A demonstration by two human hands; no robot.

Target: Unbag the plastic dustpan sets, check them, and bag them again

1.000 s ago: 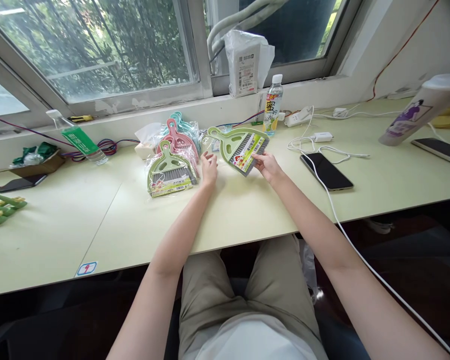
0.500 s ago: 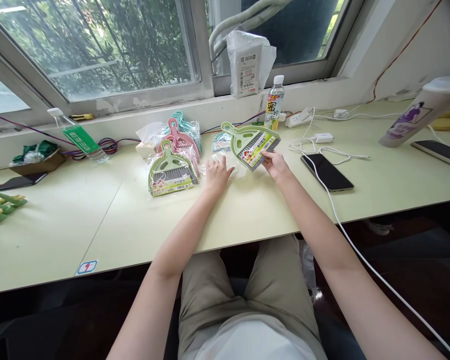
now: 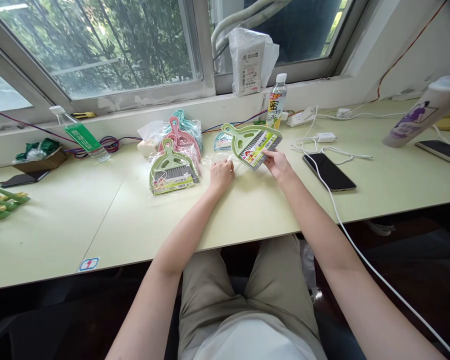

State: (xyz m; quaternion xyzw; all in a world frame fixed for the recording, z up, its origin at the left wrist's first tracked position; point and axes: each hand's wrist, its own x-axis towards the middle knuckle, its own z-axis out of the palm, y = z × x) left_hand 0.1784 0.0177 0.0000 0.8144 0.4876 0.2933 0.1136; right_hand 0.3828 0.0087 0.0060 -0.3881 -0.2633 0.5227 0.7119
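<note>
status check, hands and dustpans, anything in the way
Right hand holds green dustpan set. Left hand curled by clear plastic. Wrapped green set lies left; no obstruction visible.

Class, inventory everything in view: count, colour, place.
Dustpan-and-brush set: 1, green, centre
Wrapped dustpan sets: several, green, pink, teal, left
Packet: 1, blue, rear centre
Green-label bottle: 1, clear, left
Lemon-drink bottle: 1, clear, rear
Printed container: 1, pale, right
Smartphones: 2, black, right
Flat device: 1, black, left
Power strip: 1, white, rear right
Cables: several, white or coloured, rear, right
Plastic-wrapped box: 1, white, windowsill
Tissue pack: 1, white, left
Cardboard box: 1, brown, left
Flowery item: uncountable, green-yellow, left edge
Number sticker: 1, white, front left
Tabletop: 1, pale green, beneath
Windows: several, grey-framed, rear
Left hand: 1, bare, centre
Right hand: 1, bare, holding set
</note>
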